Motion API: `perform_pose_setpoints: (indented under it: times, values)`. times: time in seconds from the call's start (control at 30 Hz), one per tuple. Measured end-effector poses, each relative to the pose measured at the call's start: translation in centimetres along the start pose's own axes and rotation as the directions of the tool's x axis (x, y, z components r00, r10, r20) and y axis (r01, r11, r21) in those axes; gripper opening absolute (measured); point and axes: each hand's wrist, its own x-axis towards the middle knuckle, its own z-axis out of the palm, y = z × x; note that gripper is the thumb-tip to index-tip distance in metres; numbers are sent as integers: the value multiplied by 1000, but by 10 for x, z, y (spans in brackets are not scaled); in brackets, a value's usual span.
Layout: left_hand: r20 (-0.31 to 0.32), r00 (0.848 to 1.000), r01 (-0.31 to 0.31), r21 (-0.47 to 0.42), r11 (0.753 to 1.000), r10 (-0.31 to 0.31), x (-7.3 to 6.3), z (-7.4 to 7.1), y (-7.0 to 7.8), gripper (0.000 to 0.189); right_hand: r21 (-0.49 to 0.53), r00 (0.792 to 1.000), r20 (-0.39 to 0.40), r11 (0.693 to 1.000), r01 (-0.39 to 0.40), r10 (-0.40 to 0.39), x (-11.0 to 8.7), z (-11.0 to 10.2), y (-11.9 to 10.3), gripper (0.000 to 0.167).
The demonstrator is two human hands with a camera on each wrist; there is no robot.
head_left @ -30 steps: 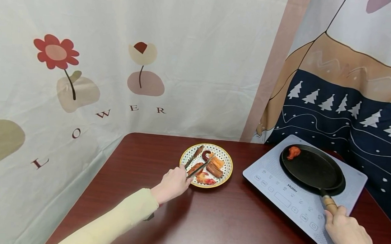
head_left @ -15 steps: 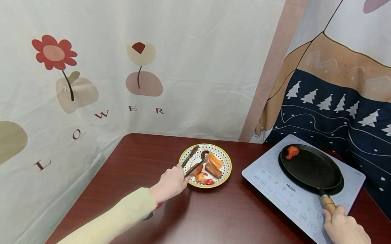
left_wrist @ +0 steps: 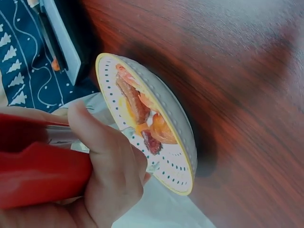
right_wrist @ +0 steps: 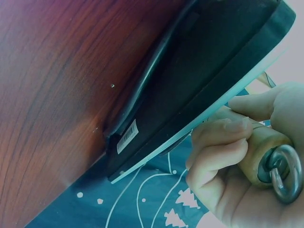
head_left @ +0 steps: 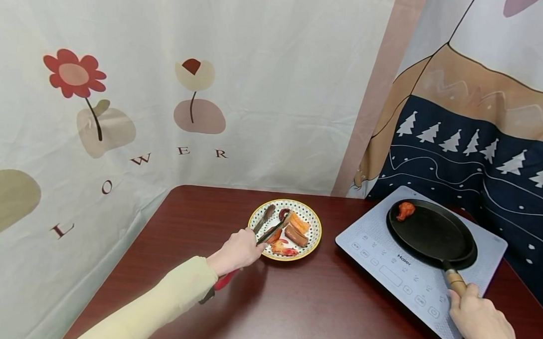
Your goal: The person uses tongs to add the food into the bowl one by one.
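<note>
In the head view my left hand (head_left: pixel 238 249) holds metal tongs (head_left: pixel 273 233), whose two spread arms reach over a dotted, yellow-rimmed plate (head_left: pixel 315 242). Their red handle (left_wrist: pixel 42 173) shows in the left wrist view. On the plate lie a browned sausage-like piece (head_left: pixel 296 235), an orange piece (head_left: pixel 299 222), a red-and-yellow shrimp-like piece (head_left: pixel 283 248), a dark curled piece (head_left: pixel 284 214) and a brown piece partly behind the tongs. Whether the tongs touch any food, I cannot tell. My right hand (head_left: pixel 484 316) grips the wooden handle (head_left: pixel 455 281) of a black frying pan (head_left: pixel 431 232).
Under the pan is a white induction cooktop (head_left: pixel 385 258), at the right of the dark red table (head_left: pixel 303 300). One reddish food piece (head_left: pixel 405 211) sits near the pan's far left edge. A printed curtain (head_left: pixel 274 90) hangs behind the table.
The tongs have shifted slightly left over the plate and turned, so more of the red handle shows under my left wrist. My right hand keeps its hold on the pan handle.
</note>
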Motion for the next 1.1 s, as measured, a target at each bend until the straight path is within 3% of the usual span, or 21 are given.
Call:
perform_pose_setpoints:
  times: [0.13,0.63,1.1]
  values:
    - [32,999,18,-28,999,-17,0,0,2,42,1,1000,1,1000,-4,4,0,0,0,39]
    - [69,996,47,48,998,-51,5,-6,2,32,9,1000,1,1000,-12,12,-1,0,-1,39]
    - [96,995,40,-40,998,-36,15,4,-7,25,9,1000,-3,1000,-13,13,0,0,-1,38]
